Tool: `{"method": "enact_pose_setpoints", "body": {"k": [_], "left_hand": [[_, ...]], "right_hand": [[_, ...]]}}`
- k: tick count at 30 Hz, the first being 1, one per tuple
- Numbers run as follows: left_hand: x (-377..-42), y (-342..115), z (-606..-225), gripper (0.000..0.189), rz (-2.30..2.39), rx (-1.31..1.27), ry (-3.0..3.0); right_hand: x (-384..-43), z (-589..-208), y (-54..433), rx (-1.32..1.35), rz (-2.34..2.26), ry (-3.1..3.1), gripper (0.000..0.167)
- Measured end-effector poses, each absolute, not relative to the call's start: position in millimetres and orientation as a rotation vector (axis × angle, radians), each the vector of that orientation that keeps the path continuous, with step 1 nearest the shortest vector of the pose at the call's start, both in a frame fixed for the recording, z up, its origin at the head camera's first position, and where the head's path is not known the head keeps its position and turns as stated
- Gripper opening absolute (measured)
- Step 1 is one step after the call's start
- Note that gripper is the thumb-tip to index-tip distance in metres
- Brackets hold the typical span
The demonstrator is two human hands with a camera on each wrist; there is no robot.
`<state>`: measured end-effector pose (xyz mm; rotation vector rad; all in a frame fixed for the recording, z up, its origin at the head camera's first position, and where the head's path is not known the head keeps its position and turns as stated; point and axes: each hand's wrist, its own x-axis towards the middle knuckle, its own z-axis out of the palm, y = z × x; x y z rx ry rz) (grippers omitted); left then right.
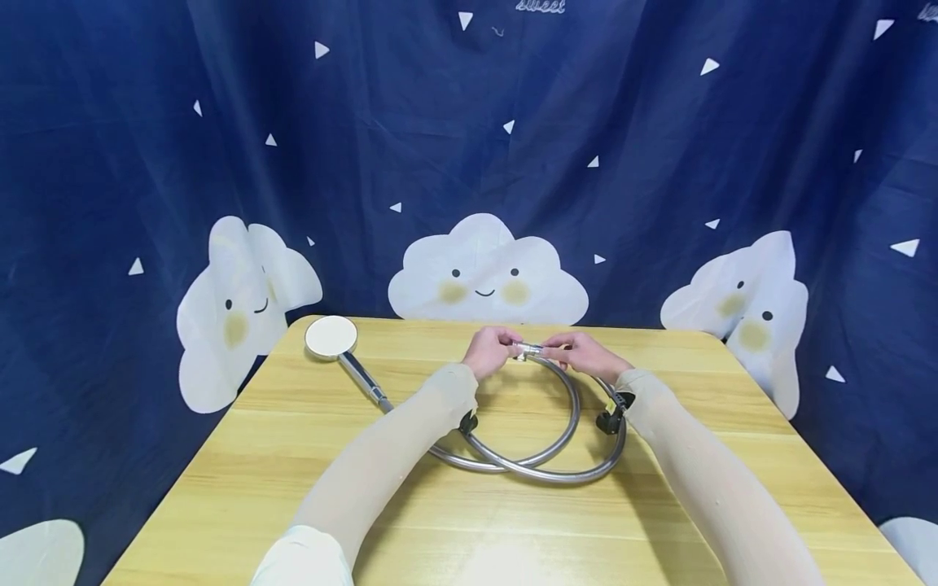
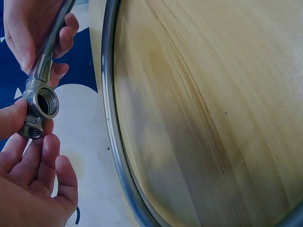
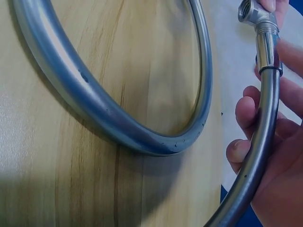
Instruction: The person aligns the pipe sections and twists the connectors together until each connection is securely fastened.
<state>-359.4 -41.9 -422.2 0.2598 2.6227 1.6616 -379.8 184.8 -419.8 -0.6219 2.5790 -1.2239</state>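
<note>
My left hand (image 1: 493,352) pinches a chrome T-shaped fitting (image 2: 33,98) between thumb and fingers. Two threaded openings of the fitting face outward in the left wrist view. Against its third end sits the chrome end nut (image 3: 268,49) of a grey metal shower hose (image 3: 268,106). My right hand (image 1: 589,356) grips the hose at this nut, with the hose running along the palm and fingers curled about it. Both hands meet above the far part of the table. At the left, a round shower head (image 1: 331,337) with a grey handle (image 1: 357,373) lies attached to the hose.
The hose lies in crossing loops on the wooden table (image 1: 293,488) beneath and between the forearms. Black wrist cameras (image 1: 610,422) hang near the loops. Behind the table's far edge hangs a dark blue curtain (image 1: 440,163) with white clouds and triangles.
</note>
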Motion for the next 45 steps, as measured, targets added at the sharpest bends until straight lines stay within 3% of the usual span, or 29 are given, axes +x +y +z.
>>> {"method": "enact_pose_setpoints", "body": {"k": [45], "left_hand": [[-360.4, -41.0, -422.1, 0.016, 1.643, 0.247, 2.651]], "right_hand": [[-375.2, -416.2, 182.5, -0.648, -1.221, 2.608, 0.026]]}}
